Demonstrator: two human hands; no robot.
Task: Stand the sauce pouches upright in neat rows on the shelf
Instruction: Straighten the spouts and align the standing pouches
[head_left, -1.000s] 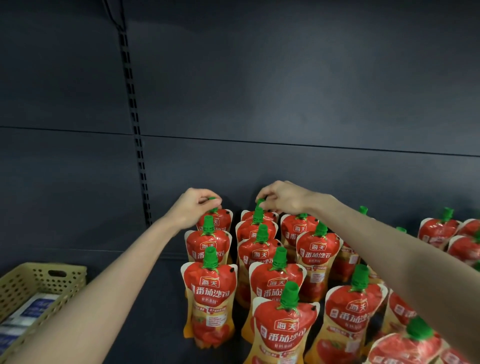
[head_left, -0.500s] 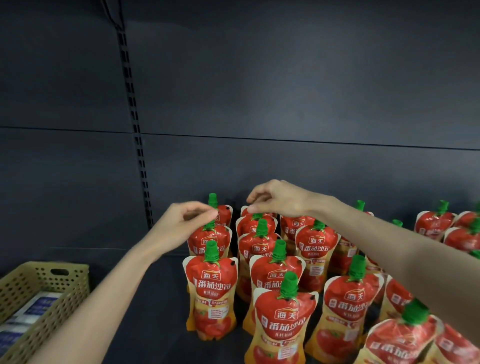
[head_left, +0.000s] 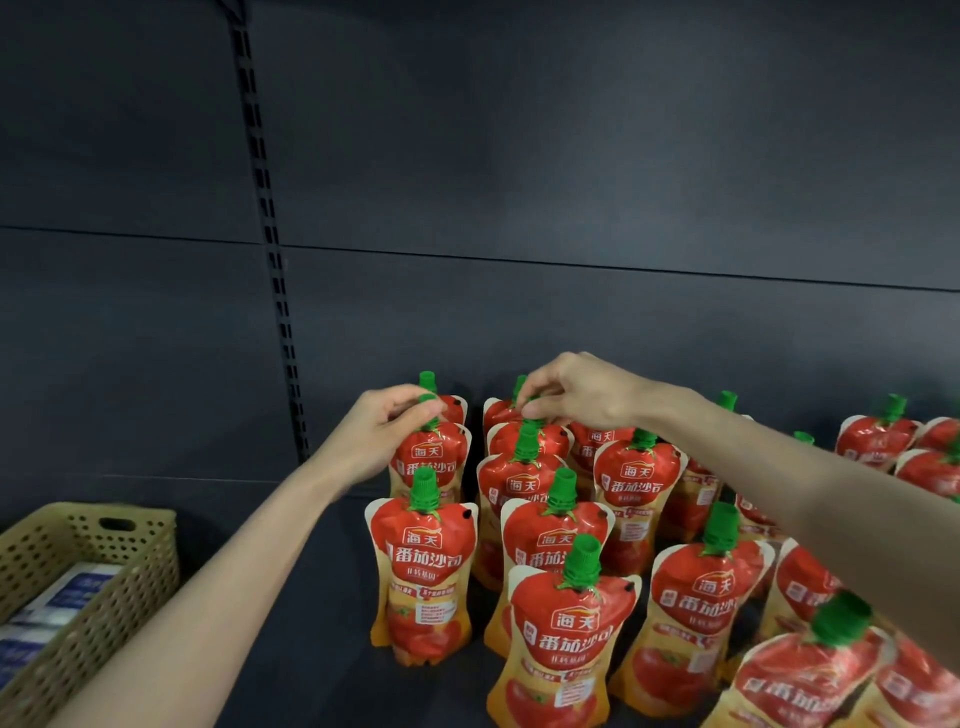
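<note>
Since earlier, left hand (head_left: 382, 441) closes on red-and-orange plastic sauce pouch (head_left: 431, 467), pinching its green cap (head_left: 428, 400); right hand (head_left: 576, 397) pinches neighbour's cap (head_left: 531, 404), likely steering floppy pouches upright.

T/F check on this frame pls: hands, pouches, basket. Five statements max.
1. The left-hand grip holds a left-column pouch by its cap. True.
2. The right-hand grip holds nothing. False: it pinches the cap of a second-column pouch.
3. The basket sits right of the pouches. False: it is at far left.
4. The front-left pouch stands upright. True.
5. The pouch caps are red. False: they are green.
</note>
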